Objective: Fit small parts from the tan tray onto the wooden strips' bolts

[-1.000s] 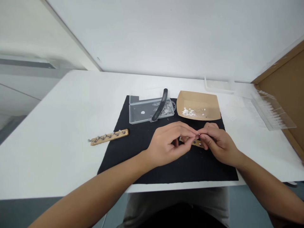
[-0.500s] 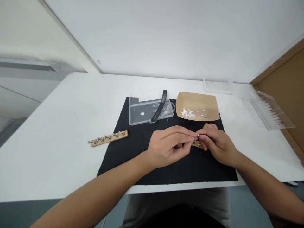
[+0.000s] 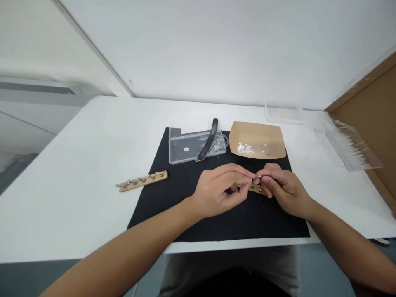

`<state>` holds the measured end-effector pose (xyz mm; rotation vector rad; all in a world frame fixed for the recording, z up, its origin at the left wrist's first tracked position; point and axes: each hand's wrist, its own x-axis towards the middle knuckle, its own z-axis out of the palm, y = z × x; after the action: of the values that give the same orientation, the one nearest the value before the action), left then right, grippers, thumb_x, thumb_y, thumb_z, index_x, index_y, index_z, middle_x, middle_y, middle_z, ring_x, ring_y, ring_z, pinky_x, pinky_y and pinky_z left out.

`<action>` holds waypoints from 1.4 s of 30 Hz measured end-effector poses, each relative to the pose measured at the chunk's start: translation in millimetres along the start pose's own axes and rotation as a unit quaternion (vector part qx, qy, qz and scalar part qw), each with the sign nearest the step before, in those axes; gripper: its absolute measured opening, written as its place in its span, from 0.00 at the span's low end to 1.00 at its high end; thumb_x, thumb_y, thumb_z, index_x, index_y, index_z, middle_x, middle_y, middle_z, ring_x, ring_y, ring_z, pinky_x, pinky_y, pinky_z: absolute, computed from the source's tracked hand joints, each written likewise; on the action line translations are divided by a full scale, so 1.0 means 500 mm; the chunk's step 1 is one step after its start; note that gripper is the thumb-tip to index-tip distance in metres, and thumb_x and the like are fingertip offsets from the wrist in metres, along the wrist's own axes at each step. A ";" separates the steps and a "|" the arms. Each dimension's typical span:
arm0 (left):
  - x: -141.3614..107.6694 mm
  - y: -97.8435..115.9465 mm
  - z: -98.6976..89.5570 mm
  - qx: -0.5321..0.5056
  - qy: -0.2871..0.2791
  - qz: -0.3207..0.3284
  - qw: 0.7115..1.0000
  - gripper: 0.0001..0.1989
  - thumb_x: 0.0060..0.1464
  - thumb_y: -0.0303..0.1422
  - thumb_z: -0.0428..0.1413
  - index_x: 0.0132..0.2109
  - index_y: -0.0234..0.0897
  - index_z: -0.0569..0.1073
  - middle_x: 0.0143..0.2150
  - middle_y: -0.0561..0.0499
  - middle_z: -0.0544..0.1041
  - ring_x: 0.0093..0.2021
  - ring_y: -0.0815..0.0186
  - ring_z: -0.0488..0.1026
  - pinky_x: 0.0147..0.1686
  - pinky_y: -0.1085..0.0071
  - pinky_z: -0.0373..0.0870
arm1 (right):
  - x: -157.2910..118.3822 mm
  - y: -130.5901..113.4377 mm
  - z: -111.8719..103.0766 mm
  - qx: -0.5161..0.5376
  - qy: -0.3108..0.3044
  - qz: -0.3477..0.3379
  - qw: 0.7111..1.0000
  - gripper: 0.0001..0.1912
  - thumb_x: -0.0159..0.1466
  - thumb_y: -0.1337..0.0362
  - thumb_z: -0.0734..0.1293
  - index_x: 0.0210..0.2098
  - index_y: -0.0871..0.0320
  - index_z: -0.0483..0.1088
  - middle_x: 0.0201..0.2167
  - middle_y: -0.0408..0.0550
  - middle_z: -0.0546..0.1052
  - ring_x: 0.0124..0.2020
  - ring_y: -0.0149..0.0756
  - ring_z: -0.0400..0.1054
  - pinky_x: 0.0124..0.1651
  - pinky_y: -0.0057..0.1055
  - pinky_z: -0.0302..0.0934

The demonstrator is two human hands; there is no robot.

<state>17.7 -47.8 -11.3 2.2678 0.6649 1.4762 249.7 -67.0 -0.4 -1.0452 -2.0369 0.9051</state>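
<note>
Pinching a tiny silvery piece between thumb and index finger of the right hand, just above a wooden strip. Likely to lose it through so slight a pinch, with a sideways nudge from the left hand as the probable cause; then perhaps hard to find among the pale specks on the black mat. Also at risk of knocking the strip askew, given such crowding right over it.

Bending the left fingers into a narrow, almost closed pinch, tips right beside the piece; impossible to tell about anything gripped inside. Curling the other right fingers down near the right end of the strip, perhaps touching it.

Showing, on the mat close to the near edge of the desk, only part of that strip, with a dark dot and a shiny fitting. Farther out, across the mat's left edge, bearing a second strip with a row of silvery fittings, half on bare desk. Toward the mat's far-left corner, holding an open clear case, with clear slivers inside and a black curved handle laid across; at the far-right corner, a card tray with white chips. Near the desk's right edge, carrying a clear rack.
</note>
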 end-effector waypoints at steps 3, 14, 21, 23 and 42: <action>0.001 0.003 -0.001 0.000 -0.007 0.005 1.000 0.09 0.60 0.21 0.62 0.45 0.37 0.78 0.44 0.47 0.87 0.30 0.73 0.81 0.26 0.80 0.77 | 0.000 0.000 0.000 0.003 -0.001 -0.001 1.000 0.13 0.80 0.60 0.60 0.50 0.51 0.77 0.21 0.37 0.72 0.31 0.36 0.69 0.49 0.41 0.61; -0.003 -0.014 0.001 0.045 -0.001 -0.016 0.999 0.04 0.63 0.25 0.63 0.42 0.38 0.79 0.41 0.48 0.84 0.33 0.71 0.80 0.28 0.80 0.76 | 0.003 0.009 -0.014 -0.085 0.082 0.003 0.993 0.13 0.78 0.56 0.62 0.45 0.50 0.78 0.34 0.46 0.80 0.37 0.39 0.73 0.46 0.40 0.64; 0.000 -0.049 -0.006 0.065 -0.002 -0.038 0.997 0.03 0.65 0.25 0.62 0.43 0.36 0.81 0.40 0.48 0.85 0.31 0.72 0.79 0.29 0.78 0.76 | 0.009 0.029 -0.026 -0.240 0.154 -0.007 0.958 0.11 0.77 0.58 0.63 0.44 0.51 0.78 0.39 0.47 0.82 0.42 0.43 0.73 0.51 0.46 0.58; 0.002 -0.059 -0.007 0.080 0.005 -0.060 0.995 0.03 0.66 0.27 0.62 0.43 0.37 0.81 0.38 0.49 0.85 0.27 0.73 0.77 0.29 0.77 0.75 | 0.009 0.033 -0.026 -0.252 0.165 0.005 0.954 0.12 0.78 0.57 0.63 0.43 0.51 0.78 0.38 0.47 0.82 0.41 0.43 0.72 0.51 0.45 0.58; 0.069 -0.151 -0.004 0.138 -0.071 -0.097 0.983 0.09 0.71 0.32 0.57 0.48 0.36 0.81 0.41 0.49 0.85 0.20 0.74 0.75 0.35 0.70 0.78 | 0.017 0.058 -0.022 -0.233 0.175 0.036 0.956 0.15 0.77 0.55 0.64 0.44 0.53 0.81 0.36 0.48 0.82 0.38 0.42 0.74 0.44 0.41 0.64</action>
<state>13.3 34.1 -24.4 2.3998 1.0706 1.1791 266.1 -44.1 -15.8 -1.4227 -1.9533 0.2387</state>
